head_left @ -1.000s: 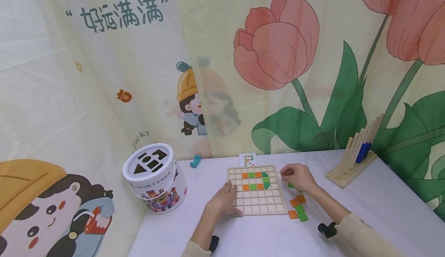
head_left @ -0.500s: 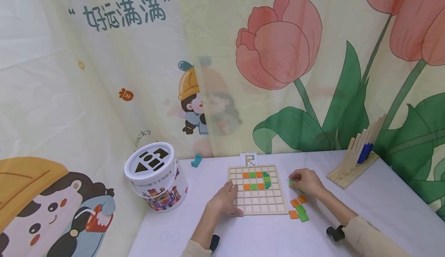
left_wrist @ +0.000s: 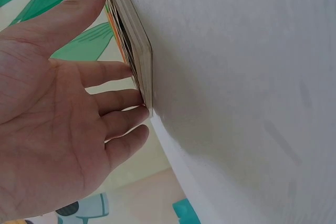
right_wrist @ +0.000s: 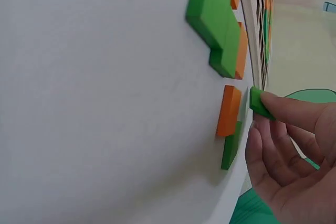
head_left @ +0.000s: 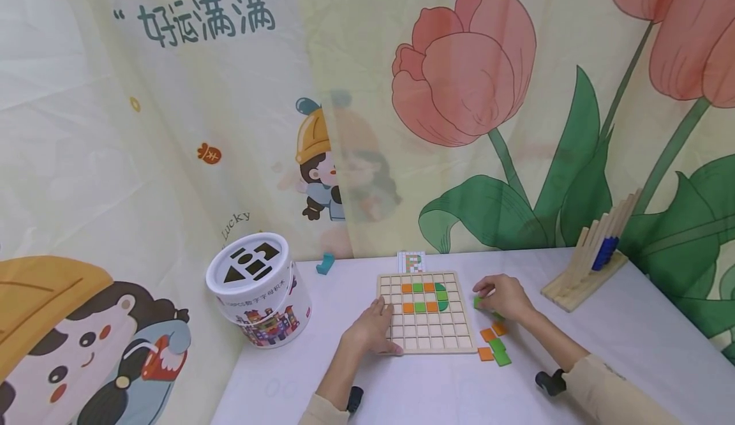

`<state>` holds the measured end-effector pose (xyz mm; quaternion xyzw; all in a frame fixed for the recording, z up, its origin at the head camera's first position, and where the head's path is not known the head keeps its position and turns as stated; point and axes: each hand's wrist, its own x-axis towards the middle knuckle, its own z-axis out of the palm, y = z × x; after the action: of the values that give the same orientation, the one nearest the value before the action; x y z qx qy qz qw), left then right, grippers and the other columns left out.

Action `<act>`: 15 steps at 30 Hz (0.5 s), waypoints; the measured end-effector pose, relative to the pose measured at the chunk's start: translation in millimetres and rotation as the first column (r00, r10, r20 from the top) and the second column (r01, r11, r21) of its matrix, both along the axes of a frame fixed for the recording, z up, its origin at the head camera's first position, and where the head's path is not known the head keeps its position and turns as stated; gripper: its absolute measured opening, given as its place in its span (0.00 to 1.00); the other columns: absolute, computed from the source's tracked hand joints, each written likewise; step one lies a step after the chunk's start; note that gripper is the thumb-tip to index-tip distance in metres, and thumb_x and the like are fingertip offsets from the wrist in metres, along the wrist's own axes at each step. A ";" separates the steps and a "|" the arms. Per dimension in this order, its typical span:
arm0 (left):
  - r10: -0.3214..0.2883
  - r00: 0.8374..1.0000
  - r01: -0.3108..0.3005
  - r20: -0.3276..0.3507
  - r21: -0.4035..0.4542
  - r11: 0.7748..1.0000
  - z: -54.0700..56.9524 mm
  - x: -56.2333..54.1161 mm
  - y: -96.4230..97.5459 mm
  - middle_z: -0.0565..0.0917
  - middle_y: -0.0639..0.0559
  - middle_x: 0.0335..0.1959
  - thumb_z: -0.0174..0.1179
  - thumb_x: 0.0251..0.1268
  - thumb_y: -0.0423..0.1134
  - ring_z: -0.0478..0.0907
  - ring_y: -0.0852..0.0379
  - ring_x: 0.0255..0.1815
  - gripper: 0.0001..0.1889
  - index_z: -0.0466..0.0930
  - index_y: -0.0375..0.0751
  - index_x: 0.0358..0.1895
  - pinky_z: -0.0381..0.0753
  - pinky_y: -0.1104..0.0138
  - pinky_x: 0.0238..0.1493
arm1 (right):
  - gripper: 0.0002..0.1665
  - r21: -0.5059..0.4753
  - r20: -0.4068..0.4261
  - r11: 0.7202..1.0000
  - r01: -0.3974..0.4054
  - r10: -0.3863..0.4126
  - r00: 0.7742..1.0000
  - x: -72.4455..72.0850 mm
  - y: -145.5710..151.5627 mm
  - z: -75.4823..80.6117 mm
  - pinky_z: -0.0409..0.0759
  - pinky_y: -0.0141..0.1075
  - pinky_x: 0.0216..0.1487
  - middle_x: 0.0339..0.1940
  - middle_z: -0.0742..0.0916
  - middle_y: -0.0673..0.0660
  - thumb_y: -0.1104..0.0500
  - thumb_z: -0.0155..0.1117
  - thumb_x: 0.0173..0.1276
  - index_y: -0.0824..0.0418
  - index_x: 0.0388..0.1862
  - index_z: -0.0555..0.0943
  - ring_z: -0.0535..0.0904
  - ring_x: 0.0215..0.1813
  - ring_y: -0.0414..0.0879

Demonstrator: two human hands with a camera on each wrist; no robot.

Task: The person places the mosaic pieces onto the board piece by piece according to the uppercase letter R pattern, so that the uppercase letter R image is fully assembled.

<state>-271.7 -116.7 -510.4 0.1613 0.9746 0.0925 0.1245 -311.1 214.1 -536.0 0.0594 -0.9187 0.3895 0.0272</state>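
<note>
A wooden grid board [head_left: 426,342] lies on the white table, with orange and green tiles forming two rows joined by curved green pieces [head_left: 441,306] at the right. My left hand [head_left: 367,329] rests along the board's left edge; in the left wrist view its fingertips [left_wrist: 139,111] touch the side of the wood. To the right of the board, my right hand [head_left: 508,298] pinches a green tile [right_wrist: 257,103] between thumb and fingers. Several loose tiles lie nearer me, among them an orange tile [head_left: 485,354] and a green tile [head_left: 502,357].
Behind the board lies a small pattern card [head_left: 411,261]. A white lidded bucket [head_left: 258,297] stands at the left, with a teal block [head_left: 325,264] near it. At the right is a wooden rack [head_left: 591,262] with blue pieces. Printed fabric hangs behind the table.
My right hand has moved from the board's right edge out to the loose tiles, taken hold of a green tile, and shifted slightly back left. The left hand stays put.
</note>
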 end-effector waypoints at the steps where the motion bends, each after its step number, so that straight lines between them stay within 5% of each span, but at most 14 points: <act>1: 0.001 1.000 -0.001 0.002 0.002 1.000 -0.2 -0.2 -0.2 0.61 0.35 0.82 0.81 0.48 0.58 0.55 0.42 0.84 0.56 0.66 0.33 0.78 0.62 0.52 0.80 | 0.13 -0.014 -0.004 1.000 -0.005 0.005 1.000 -1.5 -1.5 0.2 0.78 0.35 0.30 0.31 0.88 0.52 0.69 0.78 0.58 0.64 0.43 0.89 0.80 0.34 0.46; 15: -0.005 1.000 0.005 -0.016 -0.005 1.000 -2.5 0.3 -0.1 0.62 0.36 0.82 0.80 0.49 0.58 0.55 0.42 0.84 0.55 0.66 0.33 0.78 0.62 0.54 0.80 | 0.12 -0.136 -0.025 0.990 -0.026 0.023 0.999 -20.1 -37.7 7.8 0.83 0.33 0.37 0.31 0.90 0.50 0.68 0.80 0.59 0.64 0.42 0.89 0.86 0.36 0.45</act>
<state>-271.4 -116.8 -512.9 0.1640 0.9755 0.0885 0.1172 -331.2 176.4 -528.2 0.0735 -0.8888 0.4508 0.0372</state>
